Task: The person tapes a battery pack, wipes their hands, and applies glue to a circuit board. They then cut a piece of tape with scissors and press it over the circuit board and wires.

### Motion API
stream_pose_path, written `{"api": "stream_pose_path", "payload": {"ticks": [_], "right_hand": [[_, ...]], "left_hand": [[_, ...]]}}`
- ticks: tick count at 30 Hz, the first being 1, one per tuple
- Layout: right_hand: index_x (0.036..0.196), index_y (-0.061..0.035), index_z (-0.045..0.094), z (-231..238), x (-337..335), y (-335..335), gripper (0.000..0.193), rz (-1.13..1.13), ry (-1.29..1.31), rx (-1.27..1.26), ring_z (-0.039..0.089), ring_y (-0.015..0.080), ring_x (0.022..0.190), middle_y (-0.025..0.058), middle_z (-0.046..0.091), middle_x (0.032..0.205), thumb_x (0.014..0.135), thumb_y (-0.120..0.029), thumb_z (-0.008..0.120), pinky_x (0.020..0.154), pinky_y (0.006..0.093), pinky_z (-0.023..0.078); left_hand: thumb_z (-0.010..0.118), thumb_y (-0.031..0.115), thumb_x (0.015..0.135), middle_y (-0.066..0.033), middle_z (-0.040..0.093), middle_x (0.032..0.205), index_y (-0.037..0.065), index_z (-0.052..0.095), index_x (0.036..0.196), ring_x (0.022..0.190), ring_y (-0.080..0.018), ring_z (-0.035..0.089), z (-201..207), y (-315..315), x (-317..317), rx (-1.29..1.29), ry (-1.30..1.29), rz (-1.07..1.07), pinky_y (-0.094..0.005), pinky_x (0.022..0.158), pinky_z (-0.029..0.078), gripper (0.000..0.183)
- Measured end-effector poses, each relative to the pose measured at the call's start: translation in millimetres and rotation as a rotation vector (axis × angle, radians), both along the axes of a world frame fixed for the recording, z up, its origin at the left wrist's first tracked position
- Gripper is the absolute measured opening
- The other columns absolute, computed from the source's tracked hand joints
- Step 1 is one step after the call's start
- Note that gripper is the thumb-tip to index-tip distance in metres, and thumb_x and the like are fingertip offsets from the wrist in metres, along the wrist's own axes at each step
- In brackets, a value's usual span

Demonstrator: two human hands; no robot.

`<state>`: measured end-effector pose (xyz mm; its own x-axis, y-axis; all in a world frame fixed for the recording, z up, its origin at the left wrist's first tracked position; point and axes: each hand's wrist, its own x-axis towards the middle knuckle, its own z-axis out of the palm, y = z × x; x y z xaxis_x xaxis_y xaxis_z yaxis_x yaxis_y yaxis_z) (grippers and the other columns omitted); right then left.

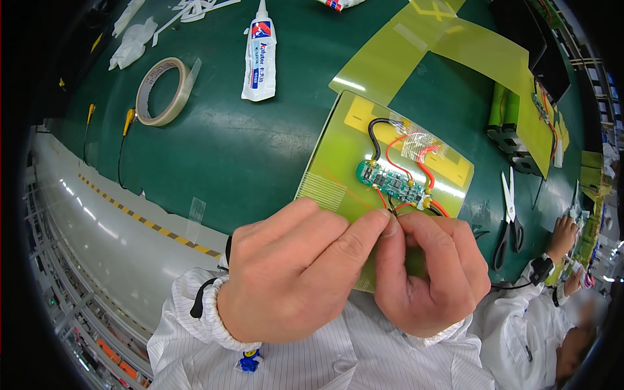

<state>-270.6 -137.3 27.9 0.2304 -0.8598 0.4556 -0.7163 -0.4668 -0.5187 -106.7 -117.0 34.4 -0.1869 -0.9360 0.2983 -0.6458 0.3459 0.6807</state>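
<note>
A small green circuit board [392, 182] lies on a yellow-green panel [335, 153]. Thick black [371, 140] and red wires [427, 170] loop from it to the panel's far side, where clear tape [419, 146] covers their ends. Just below the board, my left hand [299, 260] pinches thin black and red wires [391, 207] between thumb and index finger. My right hand [432, 266] is closed right beside it, its thumb and finger tips at the same wires. The fingers hide the wire ends and the panel's near part.
On the green table [221, 156] are a tape roll [164, 92], a white glue tube [261, 62] and black-handled scissors [508, 218]. Yellow-green sheets [390, 62] lie behind the panel. A battery pack [517, 127] with a similar board stands far right. Another person's hand [563, 235] works at the right.
</note>
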Motion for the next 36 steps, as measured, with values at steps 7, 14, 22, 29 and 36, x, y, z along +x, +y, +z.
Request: {"api": "stream_pose_path", "payload": {"ticks": [7, 14, 22, 29, 36], "right_hand": [[0.087, 0.0001, 0.07, -1, 0, 1, 0.02, -0.018, -0.046, 0.025, 0.063, 0.0223, 0.055, 0.0104, 0.063, 0.074, 0.068, 0.003, 0.076, 0.048, 0.0297, 0.052], [0.087, -0.0011, 0.07, 8, 0, 3, 0.019, -0.053, -0.001, 0.105, 0.063, 0.0224, 0.055, 0.01, 0.064, 0.073, 0.07, 0.003, 0.076, 0.049, 0.0295, 0.052], [0.084, -0.0015, 0.071, 7, -1, 2, 0.019, -0.033, -0.042, 0.097, 0.063, 0.0212, 0.054, 0.0094, 0.063, 0.07, 0.067, 0.005, 0.078, 0.048, 0.0287, 0.051], [0.086, -0.0016, 0.071, 5, -4, 5, 0.022, -0.035, -0.037, 0.08, 0.062, 0.0186, 0.053, 0.0081, 0.063, 0.071, 0.066, 0.004, 0.079, 0.046, 0.0273, 0.05], [0.086, -0.0015, 0.071, -4, -3, 1, 0.023, -0.023, -0.111, -0.039, 0.061, 0.0181, 0.053, 0.0072, 0.063, 0.071, 0.064, 0.004, 0.078, 0.046, 0.0274, 0.05]], "left_hand": [[0.07, -0.003, 0.072, -0.0059, 0.065, 0.08, 0.002, 0.071, 0.109, 0.061, -0.0211, 0.059, 0, -2, 2, 0.014, -0.033, -0.007, -0.0301, 0.052, 0.048, 0.038], [0.07, -0.001, 0.065, 0.0, 0.055, 0.072, 0.009, 0.073, 0.111, 0.057, -0.0181, 0.053, 1, -3, 1, 0.025, -0.095, -0.014, -0.0292, 0.048, 0.045, 0.047], [0.067, 0.002, 0.06, 0.0001, 0.049, 0.071, 0.008, 0.073, 0.113, 0.058, -0.0184, 0.049, 1, -2, -1, -0.007, -0.164, -0.028, -0.0292, 0.047, 0.043, 0.053], [0.066, 0.003, 0.061, -0.0007, 0.049, 0.072, 0.007, 0.073, 0.114, 0.059, -0.0191, 0.049, 2, -1, -2, -0.012, -0.216, -0.045, -0.0289, 0.048, 0.044, 0.053], [0.067, 0.003, 0.062, -0.0025, 0.052, 0.074, 0.006, 0.072, 0.114, 0.062, -0.0214, 0.053, 7, 0, -2, 0.029, -0.255, -0.059, -0.031, 0.051, 0.046, 0.053]]}}
